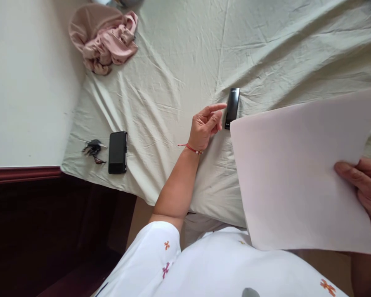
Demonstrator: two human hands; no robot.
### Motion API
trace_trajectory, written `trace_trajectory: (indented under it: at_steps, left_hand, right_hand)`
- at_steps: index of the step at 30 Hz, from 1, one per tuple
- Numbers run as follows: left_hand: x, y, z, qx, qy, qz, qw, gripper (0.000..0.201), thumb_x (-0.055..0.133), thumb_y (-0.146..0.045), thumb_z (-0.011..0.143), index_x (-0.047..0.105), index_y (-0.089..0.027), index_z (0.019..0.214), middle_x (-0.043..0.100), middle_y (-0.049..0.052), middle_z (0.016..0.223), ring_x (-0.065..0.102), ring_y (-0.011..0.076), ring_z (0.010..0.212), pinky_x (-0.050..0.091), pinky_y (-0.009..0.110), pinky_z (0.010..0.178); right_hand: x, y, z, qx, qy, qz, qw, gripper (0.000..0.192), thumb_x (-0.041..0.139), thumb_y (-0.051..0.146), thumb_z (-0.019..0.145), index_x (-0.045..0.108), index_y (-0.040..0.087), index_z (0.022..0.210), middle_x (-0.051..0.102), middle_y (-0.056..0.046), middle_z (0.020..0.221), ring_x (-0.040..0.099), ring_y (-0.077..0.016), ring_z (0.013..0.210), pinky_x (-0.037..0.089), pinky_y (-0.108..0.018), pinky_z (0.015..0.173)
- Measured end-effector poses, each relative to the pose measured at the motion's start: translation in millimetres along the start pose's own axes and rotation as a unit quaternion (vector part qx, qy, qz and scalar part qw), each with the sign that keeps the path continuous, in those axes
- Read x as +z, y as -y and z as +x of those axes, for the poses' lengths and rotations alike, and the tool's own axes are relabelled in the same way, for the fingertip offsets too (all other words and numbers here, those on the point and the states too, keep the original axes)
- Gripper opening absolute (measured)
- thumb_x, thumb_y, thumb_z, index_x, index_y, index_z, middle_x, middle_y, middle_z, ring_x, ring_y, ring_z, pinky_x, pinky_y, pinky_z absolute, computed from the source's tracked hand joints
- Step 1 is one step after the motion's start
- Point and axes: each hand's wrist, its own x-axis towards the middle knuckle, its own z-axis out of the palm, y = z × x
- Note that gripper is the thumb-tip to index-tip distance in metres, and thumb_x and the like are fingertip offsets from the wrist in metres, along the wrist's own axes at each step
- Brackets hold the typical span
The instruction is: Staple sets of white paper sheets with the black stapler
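Note:
My left hand (206, 123) is over the cloth, empty, with the index finger stretched out and the other fingers partly curled. A red string bracelet circles its wrist. Just beyond the index fingertip lies a slim black device (233, 103) with a glossy face; its kind is unclear, and whether the finger touches it I cannot tell. At the right edge my right hand (366, 181) grips a large white sheet of paper (296, 177), thumb on top and the other fingers mostly hidden. The paper is raised, and one corner comes close to the device's lower end.
A pale green cloth (179, 74) with creases covers the surface. At the left lie a black smartphone (117, 152) and a bunch of keys (94, 149). Crumpled pink fabric (107, 41) sits at the back left, near a white wall (27, 82).

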Motion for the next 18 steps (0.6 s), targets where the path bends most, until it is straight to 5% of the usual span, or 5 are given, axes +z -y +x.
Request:
trace_trajectory:
  at_steps: [4,7,14,18]
  left_hand:
    - [-1.0,-1,-4,-0.053,0.032,-0.007,0.998,0.082,0.043,-0.095,0.088,0.081,-0.024,0.104,0.062,0.003,0.058,0.061,0.0137,0.053,0.038,0.026,0.042]
    - [-2.8,-5,-7,-0.085,0.079,-0.008,0.993,0.086,0.042,-0.099,0.084,0.080,-0.022,0.095,0.063,0.005,0.057,0.063,0.0162,0.054,0.037,0.028,0.040]
    - [-3.1,-8,-7,-0.121,0.157,-0.030,0.980,0.053,0.088,-0.070,0.074,0.071,-0.020,0.070,0.051,-0.004,0.056,0.043,0.0059,0.047,0.033,0.025,0.043]
    - [2.4,-8,-8,-0.123,0.167,-0.035,0.978,0.046,0.092,-0.063,0.073,0.076,-0.019,0.073,0.068,0.000,0.070,0.065,0.0114,0.066,0.056,0.027,0.062]
  right_hand:
    - [22,5,15,-0.030,0.022,0.039,0.999,0.026,0.098,0.043,0.068,0.087,0.034,0.089,0.078,-0.002,0.084,0.059,-0.0131,0.055,0.055,-0.028,0.049]
    - [44,4,32,-0.076,0.072,0.050,0.993,0.030,0.095,0.046,0.071,0.086,0.027,0.092,0.077,-0.002,0.086,0.062,-0.0139,0.065,0.055,-0.026,0.057]
    - [59,-19,47,-0.154,0.064,0.022,0.986,0.034,0.092,0.054,0.076,0.082,0.024,0.088,0.070,0.001,0.080,0.055,-0.0104,0.067,0.047,-0.023,0.059]
    - [62,-21,48,-0.177,0.006,0.054,0.983,0.035,0.099,0.043,0.065,0.080,0.024,0.087,0.074,0.003,0.084,0.060,-0.0114,0.071,0.053,-0.025,0.064]
